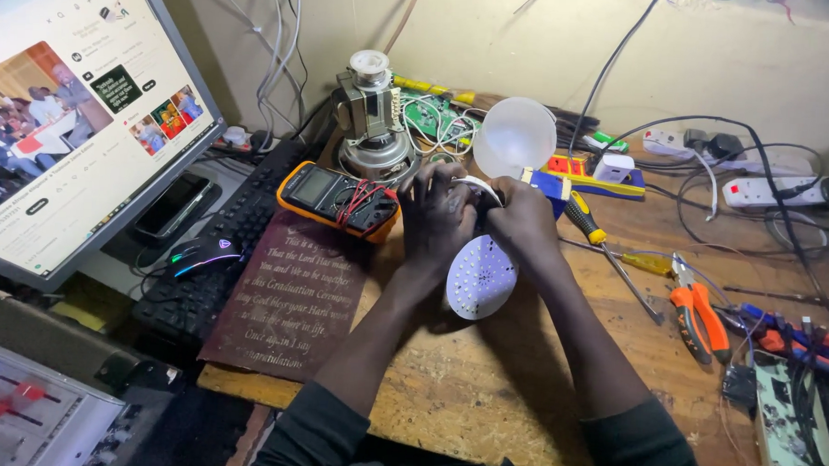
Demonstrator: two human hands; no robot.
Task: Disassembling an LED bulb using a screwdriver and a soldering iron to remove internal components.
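Both of my hands meet at the middle of the wooden workbench point(483, 382). My left hand point(436, 213) and my right hand point(523, 220) grip a white lamp housing point(479, 184) between them. A round white disc with many small LED dots point(480, 278) hangs tilted just below my hands, facing me. A frosted white dome cover point(514, 135) stands on the bench right behind my hands, apart from them.
An orange multimeter point(335, 198) and a small motor point(372, 121) lie left of my hands, above a brown plaque point(293, 293). Screwdrivers point(607, 253), orange pliers point(701, 316), power strips point(765, 190) and cables crowd the right. A monitor point(79, 111), keyboard point(226, 245) and mouse point(203, 251) fill the left.
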